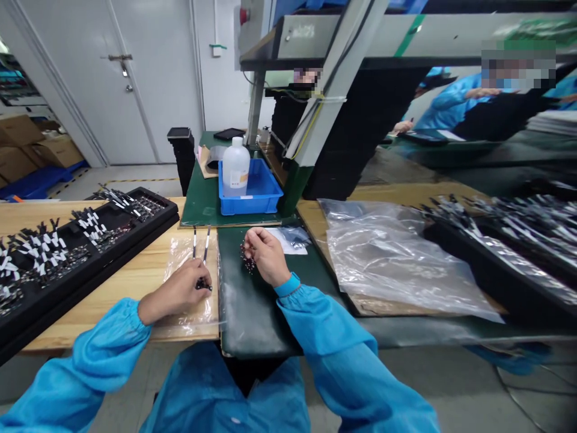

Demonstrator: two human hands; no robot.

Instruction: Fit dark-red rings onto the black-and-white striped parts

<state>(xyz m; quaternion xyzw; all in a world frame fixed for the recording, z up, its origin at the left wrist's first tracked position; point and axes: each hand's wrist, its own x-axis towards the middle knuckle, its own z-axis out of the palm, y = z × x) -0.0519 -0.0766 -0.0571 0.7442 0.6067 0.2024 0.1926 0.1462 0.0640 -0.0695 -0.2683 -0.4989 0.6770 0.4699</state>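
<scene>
My left hand [180, 293] is closed around small black parts, above a clear plastic bag [178, 322] on the wooden table. Two thin black-and-white strips [206, 245], like flat cables, stick up past its fingers. My right hand [267, 255] is over the green mat [243, 319], thumb and fingertips pressed together. What that pinch holds, if anything, is too small to make out. Tiny dark and reddish pieces [249, 264] lie loose just beside and beneath the right fingers. Behind this hand rests a small clear packet [295, 236] with a white paper.
Black foam trays [112, 258] of similar strips stand at the left, and more trays [496, 264] at the right. A blue bin [250, 205] holds a white bottle [236, 162]. Large plastic sheeting [396, 258] covers cardboard. A slanted post [333, 90] rises ahead; co-workers sit beyond.
</scene>
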